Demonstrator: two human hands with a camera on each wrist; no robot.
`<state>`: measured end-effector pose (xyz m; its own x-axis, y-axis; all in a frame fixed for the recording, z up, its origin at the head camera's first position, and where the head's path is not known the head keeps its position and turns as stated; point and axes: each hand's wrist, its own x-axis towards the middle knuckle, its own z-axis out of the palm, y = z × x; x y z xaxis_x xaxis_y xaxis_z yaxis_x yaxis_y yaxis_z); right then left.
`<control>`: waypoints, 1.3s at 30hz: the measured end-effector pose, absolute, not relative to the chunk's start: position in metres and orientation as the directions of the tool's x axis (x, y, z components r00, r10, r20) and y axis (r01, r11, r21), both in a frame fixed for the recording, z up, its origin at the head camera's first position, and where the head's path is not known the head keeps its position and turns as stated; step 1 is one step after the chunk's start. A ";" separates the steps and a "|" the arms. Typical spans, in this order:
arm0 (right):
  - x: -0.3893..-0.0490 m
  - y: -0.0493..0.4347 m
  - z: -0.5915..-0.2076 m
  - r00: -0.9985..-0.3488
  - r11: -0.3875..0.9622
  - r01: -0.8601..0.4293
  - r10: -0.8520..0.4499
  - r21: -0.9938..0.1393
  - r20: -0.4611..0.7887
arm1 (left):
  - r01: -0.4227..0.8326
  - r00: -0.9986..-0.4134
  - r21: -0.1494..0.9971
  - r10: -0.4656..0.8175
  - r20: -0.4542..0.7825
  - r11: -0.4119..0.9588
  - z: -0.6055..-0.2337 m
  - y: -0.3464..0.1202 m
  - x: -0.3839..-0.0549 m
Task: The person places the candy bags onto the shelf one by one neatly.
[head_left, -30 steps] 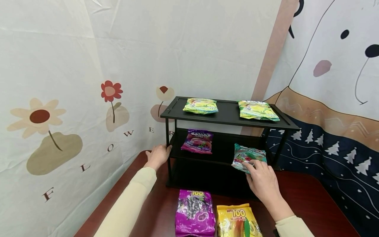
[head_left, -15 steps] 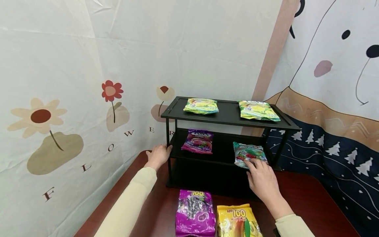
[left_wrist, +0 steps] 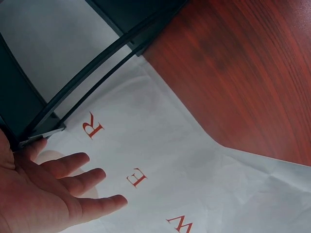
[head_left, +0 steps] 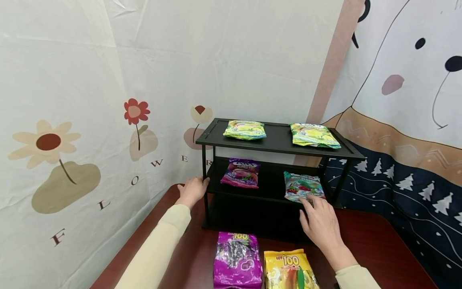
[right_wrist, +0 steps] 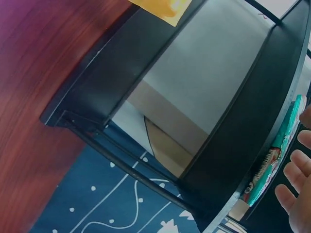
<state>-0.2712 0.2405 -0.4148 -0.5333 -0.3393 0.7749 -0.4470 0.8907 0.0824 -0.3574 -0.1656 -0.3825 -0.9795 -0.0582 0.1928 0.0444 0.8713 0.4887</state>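
Observation:
A teal mint candy bag (head_left: 302,186) lies on the right part of the middle shelf of a black three-tier rack (head_left: 272,193). My right hand (head_left: 320,220) has its fingertips at the bag's near edge, fingers loosely bent without curling round it. From the right wrist, the bag (right_wrist: 273,156) appears edge-on along the shelf beside the fingers. My left hand (head_left: 192,190) touches the rack's left post at middle-shelf height. Its fingers (left_wrist: 82,182) are spread and fairly straight in the left wrist view, the index near the shelf corner; the thumb is hidden.
A purple berry candy bag (head_left: 241,172) occupies the middle shelf's left. On the top shelf lie two yellow-green bags, one left (head_left: 245,130) and one right (head_left: 315,135). Before the rack, a purple bag (head_left: 238,261) and a yellow bag (head_left: 290,269) rest on the reddish-brown table (head_left: 382,249).
The teal bag has moved back and settled flatter on the middle shelf. My right fingers have slid from over the bag to its near edge. The left hand stays put.

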 end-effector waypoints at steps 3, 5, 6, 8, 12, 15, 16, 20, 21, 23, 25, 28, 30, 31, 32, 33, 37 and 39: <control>-0.272 0.241 -0.416 -0.514 0.892 -0.444 -0.331 0.084 0.792 | 0.043 -0.980 0.490 -0.058 0.189 0.871 -0.383 -0.166 -0.358; -0.272 0.242 -0.418 -0.518 0.894 -0.439 -0.330 0.086 0.789 | 0.043 -0.981 0.492 -0.057 0.187 0.870 -0.383 -0.165 -0.358; -0.273 0.242 -0.418 -0.522 0.895 -0.437 -0.331 0.086 0.786 | 0.044 -0.981 0.492 -0.056 0.186 0.869 -0.383 -0.165 -0.357; -0.273 0.243 -0.420 -0.532 0.898 -0.433 -0.331 0.086 0.779 | 0.046 -0.981 0.493 -0.054 0.186 0.869 -0.382 -0.165 -0.357; -0.274 0.243 -0.421 -0.547 0.901 -0.425 -0.332 0.087 0.768 | 0.051 -0.980 0.490 -0.050 0.192 0.870 -0.380 -0.164 -0.356; -0.275 0.242 -0.420 -0.559 0.903 -0.420 -0.333 0.086 0.760 | 0.053 -0.980 0.486 -0.049 0.195 0.872 -0.380 -0.164 -0.356; -0.275 0.242 -0.420 -0.564 0.904 -0.419 -0.333 0.086 0.756 | 0.052 -0.980 0.487 -0.050 0.194 0.872 -0.380 -0.164 -0.356; -0.275 0.241 -0.419 -0.595 0.910 -0.407 -0.328 0.076 0.733 | 0.048 -0.980 0.488 -0.053 0.192 0.872 -0.380 -0.164 -0.356; -0.275 0.241 -0.419 -0.605 0.912 -0.405 -0.327 0.073 0.726 | 0.047 -0.980 0.489 -0.054 0.191 0.871 -0.380 -0.164 -0.356; -0.275 0.240 -0.419 -0.620 0.914 -0.399 -0.324 0.068 0.715 | 0.047 -0.980 0.491 -0.055 0.192 0.870 -0.381 -0.165 -0.356; -0.276 0.240 -0.419 -0.629 0.916 -0.397 -0.323 0.065 0.707 | 0.046 -0.980 0.494 -0.057 0.190 0.868 -0.381 -0.165 -0.357; -0.276 0.240 -0.419 -0.629 0.915 -0.397 -0.326 0.068 0.705 | 0.047 -0.980 0.494 -0.056 0.190 0.868 -0.382 -0.165 -0.357; -0.277 0.240 -0.419 -0.629 0.914 -0.399 -0.328 0.070 0.704 | 0.046 -0.981 0.494 -0.055 0.187 0.868 -0.382 -0.165 -0.357; -0.277 0.240 -0.419 -0.630 0.914 -0.399 -0.329 0.070 0.703 | 0.046 -0.981 0.494 -0.054 0.187 0.868 -0.382 -0.165 -0.357; -0.277 0.240 -0.418 -0.631 0.914 -0.400 -0.330 0.070 0.702 | 0.046 -0.981 0.493 -0.054 0.186 0.869 -0.382 -0.165 -0.357; -0.277 0.240 -0.419 -0.633 0.914 -0.400 -0.330 0.070 0.700 | 0.045 -0.981 0.492 -0.054 0.186 0.869 -0.382 -0.165 -0.357; -0.279 0.240 -0.419 -0.641 0.914 -0.400 -0.331 0.067 0.692 | 0.043 -0.981 0.490 -0.056 0.185 0.871 -0.382 -0.165 -0.357; -0.279 0.241 -0.419 -0.643 0.914 -0.401 -0.333 0.067 0.689 | 0.043 -0.981 0.489 -0.056 0.186 0.871 -0.383 -0.165 -0.357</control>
